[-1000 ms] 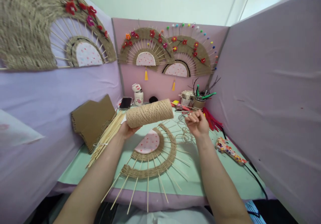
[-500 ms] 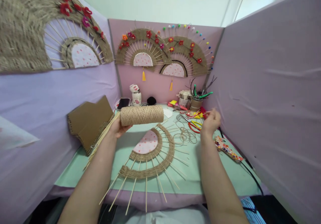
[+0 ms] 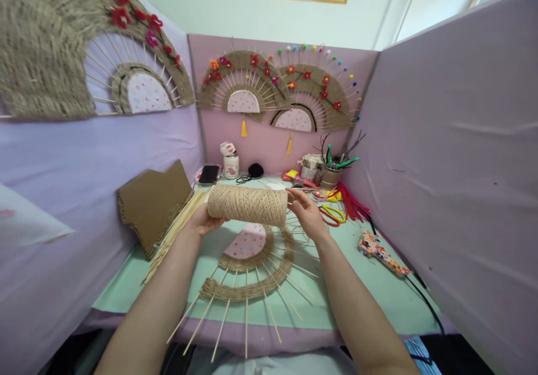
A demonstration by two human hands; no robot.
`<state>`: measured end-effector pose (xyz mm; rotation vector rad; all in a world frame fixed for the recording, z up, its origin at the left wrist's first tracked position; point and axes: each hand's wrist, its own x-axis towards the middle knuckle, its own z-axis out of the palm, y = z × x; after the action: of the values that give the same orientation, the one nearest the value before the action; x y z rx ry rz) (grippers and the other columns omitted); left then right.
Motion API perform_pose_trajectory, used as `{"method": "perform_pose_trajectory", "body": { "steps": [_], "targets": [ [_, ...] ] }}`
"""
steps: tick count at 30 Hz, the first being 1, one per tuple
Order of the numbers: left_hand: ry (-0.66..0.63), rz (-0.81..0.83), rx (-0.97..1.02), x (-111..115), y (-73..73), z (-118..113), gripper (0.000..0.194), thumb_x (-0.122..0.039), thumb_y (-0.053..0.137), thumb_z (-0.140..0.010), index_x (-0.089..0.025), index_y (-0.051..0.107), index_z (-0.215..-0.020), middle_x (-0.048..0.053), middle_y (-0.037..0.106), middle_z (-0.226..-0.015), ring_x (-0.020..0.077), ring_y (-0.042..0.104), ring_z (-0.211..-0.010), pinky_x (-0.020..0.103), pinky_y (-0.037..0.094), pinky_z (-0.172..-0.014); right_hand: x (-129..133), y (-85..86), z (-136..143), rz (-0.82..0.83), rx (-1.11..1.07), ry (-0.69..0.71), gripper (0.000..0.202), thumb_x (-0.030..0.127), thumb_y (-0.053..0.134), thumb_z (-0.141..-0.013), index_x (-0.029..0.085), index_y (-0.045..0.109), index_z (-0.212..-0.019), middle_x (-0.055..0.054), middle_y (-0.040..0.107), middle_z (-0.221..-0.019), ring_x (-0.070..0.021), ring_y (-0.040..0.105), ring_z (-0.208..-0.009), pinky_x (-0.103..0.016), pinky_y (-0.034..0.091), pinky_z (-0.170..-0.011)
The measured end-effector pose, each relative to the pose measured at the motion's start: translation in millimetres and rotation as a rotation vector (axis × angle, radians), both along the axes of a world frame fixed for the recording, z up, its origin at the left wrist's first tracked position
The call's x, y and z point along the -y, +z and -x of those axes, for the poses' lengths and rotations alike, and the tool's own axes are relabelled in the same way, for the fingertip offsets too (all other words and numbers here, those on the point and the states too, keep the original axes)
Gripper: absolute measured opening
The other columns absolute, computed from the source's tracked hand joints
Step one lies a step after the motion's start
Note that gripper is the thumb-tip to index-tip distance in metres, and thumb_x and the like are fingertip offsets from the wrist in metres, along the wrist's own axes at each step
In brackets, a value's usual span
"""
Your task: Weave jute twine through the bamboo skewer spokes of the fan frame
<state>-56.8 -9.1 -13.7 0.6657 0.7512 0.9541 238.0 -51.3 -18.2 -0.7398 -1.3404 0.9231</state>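
Note:
A big spool of tan twine [image 3: 247, 204] lies sideways in the air above the table. My left hand [image 3: 207, 221] is wrapped round its left end from below. At the spool's right end is my right hand [image 3: 306, 211], its fingers bent together near the core opening; what they pinch is too small to make out. Below the spool, a half-round woven fan [image 3: 252, 291] with thin sticks and a pink dotted centre [image 3: 247, 241] rests on the table. Loose twine [image 3: 309, 232] lies partly hidden behind my right hand.
Brown cardboard [image 3: 155, 207] and a bundle of thin sticks [image 3: 174, 232] lie left. Scissors [image 3: 334, 215], red strips [image 3: 351, 201] and a patterned glue gun [image 3: 382, 254] with a cable are right. A phone [image 3: 209, 174], jar [image 3: 231, 165] and tool can [image 3: 330, 176] stand behind.
My right hand has moved left and inward, from beside the red strips to the spool's right end. The spool has shifted slightly right and down with my left hand.

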Motion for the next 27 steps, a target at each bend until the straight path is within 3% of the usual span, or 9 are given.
{"method": "perform_pose_trajectory", "body": {
  "steps": [4, 8, 11, 15, 18, 21, 24, 27],
  "targets": [
    [-0.001, 0.014, -0.004, -0.7, -2.7, -1.0, 0.023, -0.032, 0.046, -0.083, -0.016, 0.062, -0.086, 0.007, 0.064, -0.062, 0.0166, 0.062, -0.053, 0.020, 0.047, -0.039, -3.9, -0.5, -6.8, 0.051, -0.135, -0.199, 0.023, 0.042, 0.066, -0.070, 0.019, 0.068, -0.074, -0.002, 0.066, -0.076, -0.0129, 0.059, -0.068, -0.029, 0.050, -0.070],
    [0.027, 0.008, 0.037, 1.7, 1.5, 0.8, 0.029, -0.038, 0.043, -0.084, -0.017, 0.062, -0.086, 0.008, 0.065, -0.068, 0.0175, 0.064, -0.060, 0.020, 0.048, -0.041, -12.9, -0.6, -23.0, 0.174, -0.431, -0.273, 0.022, 0.038, 0.069, -0.066, 0.017, 0.063, -0.068, 0.000, 0.063, -0.066, -0.0064, 0.052, -0.053, -0.019, 0.046, -0.052],
    [0.152, -0.073, 0.059, 0.5, 5.8, 2.4, 0.026, -0.035, 0.043, -0.084, -0.019, 0.062, -0.093, 0.007, 0.067, -0.076, 0.0167, 0.064, -0.068, 0.020, 0.051, -0.049, -17.0, 0.6, -36.7, 0.174, -0.550, -0.273, 0.020, 0.033, 0.070, -0.066, 0.016, 0.059, -0.067, 0.003, 0.060, -0.060, -0.0048, 0.051, -0.050, -0.015, 0.043, -0.046],
    [0.359, -0.154, -0.104, -5.1, 6.1, 4.7, 0.025, -0.025, 0.050, -0.080, -0.022, 0.060, -0.102, 0.005, 0.067, -0.080, 0.0169, 0.063, -0.070, 0.026, 0.052, -0.060, -19.6, 1.9, -61.1, 0.197, -0.800, -0.253, 0.014, 0.026, 0.059, -0.077, 0.017, 0.053, -0.068, 0.006, 0.056, -0.055, -0.0034, 0.050, -0.045, -0.012, 0.042, -0.042],
    [0.314, -0.130, -0.234, -6.6, 2.6, 6.8, 0.027, -0.023, 0.053, -0.077, -0.022, 0.061, -0.102, 0.004, 0.067, -0.076, 0.0183, 0.063, -0.068, 0.028, 0.052, -0.059, -21.2, 2.1, -80.3, 0.220, -0.994, -0.309, 0.019, 0.022, 0.041, -0.088, 0.017, 0.050, -0.072, 0.002, 0.062, -0.066, -0.0050, 0.060, -0.058, -0.015, 0.049, -0.053],
    [0.215, -0.082, -0.197, -2.7, 1.4, 9.0, 0.026, -0.027, 0.050, -0.080, -0.020, 0.062, -0.102, 0.006, 0.066, -0.072, 0.0197, 0.063, -0.066, 0.029, 0.051, -0.056, -23.5, 2.1, -90.2, 0.103, -1.034, -0.550, 0.019, 0.020, 0.032, -0.089, 0.018, 0.046, -0.075, -0.002, 0.065, -0.087, -0.0069, 0.065, -0.078, -0.021, 0.052, -0.072],
    [0.179, -0.055, -0.046, 4.3, 6.3, 10.5, 0.031, -0.033, 0.041, -0.085, -0.020, 0.060, -0.106, 0.008, 0.065, -0.075, 0.0196, 0.063, -0.067, 0.026, 0.050, -0.049, -26.3, 1.9, -89.7, -0.067, -0.881, -0.835, 0.008, 0.022, 0.037, -0.086, 0.021, 0.043, -0.079, -0.002, 0.062, -0.103, -0.0078, 0.062, -0.091, -0.026, 0.049, -0.085],
    [0.157, -0.018, 0.108, 9.5, 14.2, 8.8, 0.034, -0.033, 0.034, -0.088, -0.020, 0.057, -0.109, 0.011, 0.066, -0.086, 0.0195, 0.063, -0.074, 0.024, 0.051, -0.049, -27.5, 1.0, -88.1, -0.165, -0.657, -1.002, 0.010, 0.030, 0.040, -0.084, 0.021, 0.042, -0.080, -0.007, 0.057, -0.114, -0.0118, 0.058, -0.102, -0.031, 0.046, -0.091]
  ]
}}
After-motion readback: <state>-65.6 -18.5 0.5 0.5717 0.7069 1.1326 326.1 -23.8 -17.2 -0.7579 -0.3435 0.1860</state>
